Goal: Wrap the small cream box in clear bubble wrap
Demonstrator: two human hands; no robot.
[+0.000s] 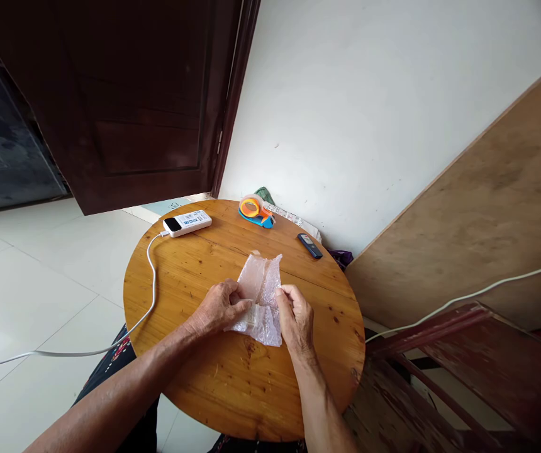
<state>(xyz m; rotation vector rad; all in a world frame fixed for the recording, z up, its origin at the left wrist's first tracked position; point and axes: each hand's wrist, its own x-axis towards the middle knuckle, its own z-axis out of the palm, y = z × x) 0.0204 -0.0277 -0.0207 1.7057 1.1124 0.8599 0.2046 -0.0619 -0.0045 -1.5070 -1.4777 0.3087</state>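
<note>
A piece of clear bubble wrap (270,283) lies near the middle of the round wooden table (195,277), its lower part folded over. Something flat seems to be inside, but I cannot make it out. My left hand (221,307) rests at the wrap's left edge, thumb and fingers closed on it. On the opposite side, my right hand (295,314) pinches the right edge between thumb and curled fingers.
A white power bank (187,223) with a cable sits at the table's back left. An orange and blue tape dispenser (256,211) stands at the back, a dark knife-like object (309,246) at the back right. Beyond are a door (148,94) and a wooden board (478,201).
</note>
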